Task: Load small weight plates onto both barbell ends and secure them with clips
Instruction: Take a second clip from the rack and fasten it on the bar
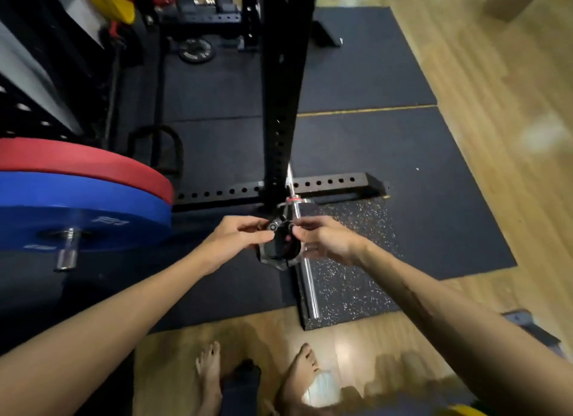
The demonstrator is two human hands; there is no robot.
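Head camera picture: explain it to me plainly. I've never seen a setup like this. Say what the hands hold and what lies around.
The one picture comes from a camera worn on a person's head, looking down at bare arms and feet. The left hand and right hand pinch a black clip on the chrome barbell sleeve; a small dark plate seems to sit behind it. A black rack upright rises behind. At left, a red plate and blue plate sit on another bar. Black mats cover the wooden floor.
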